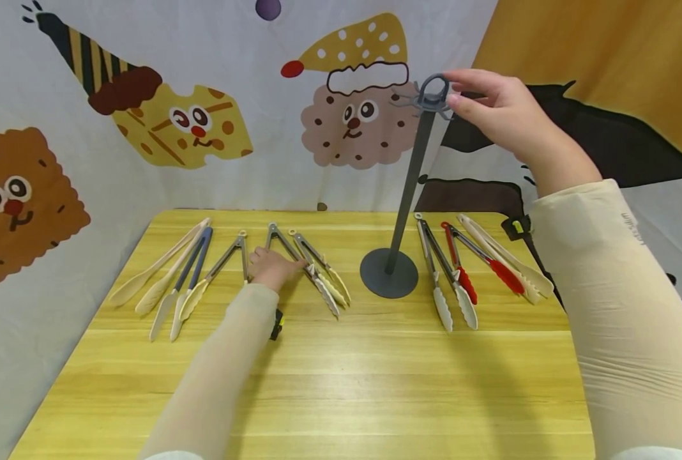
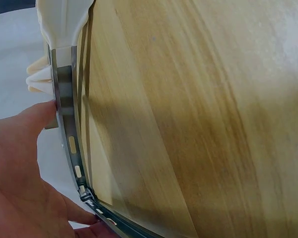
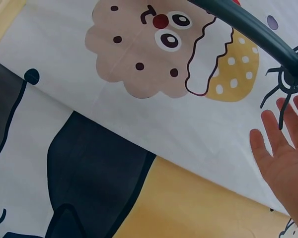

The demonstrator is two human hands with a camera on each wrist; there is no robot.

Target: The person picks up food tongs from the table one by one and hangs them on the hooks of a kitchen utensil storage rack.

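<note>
My left hand (image 1: pixel 272 267) grips white-tipped metal tongs (image 1: pixel 320 287) at the left middle of the table. In the left wrist view its thumb lies against one arm of the tongs (image 2: pixel 65 114), with fingertips at the other arm near the hinge. The tongs stand spread. A tall dark grey stand (image 1: pixel 408 191) with a round base rises at centre right. At its top ring, my right hand (image 1: pixel 504 108) has thumb and index finger on the edge. In the right wrist view the other fingers (image 3: pixel 274 131) extend beside the thin hooks (image 3: pixel 285 91).
Beige tongs (image 1: pixel 163 268), blue-grey tongs (image 1: pixel 194 275) and cream-tipped tongs (image 1: pixel 217 271) lie on the left. Another cream-tipped pair (image 1: pixel 324 262) lies right beside the held tongs. Right of the stand are white-tipped tongs (image 1: pixel 441 275), red-tipped tongs (image 1: pixel 481 252) and beige tongs (image 1: pixel 510 255). A patterned curtain (image 1: pixel 278 172) hangs behind.
</note>
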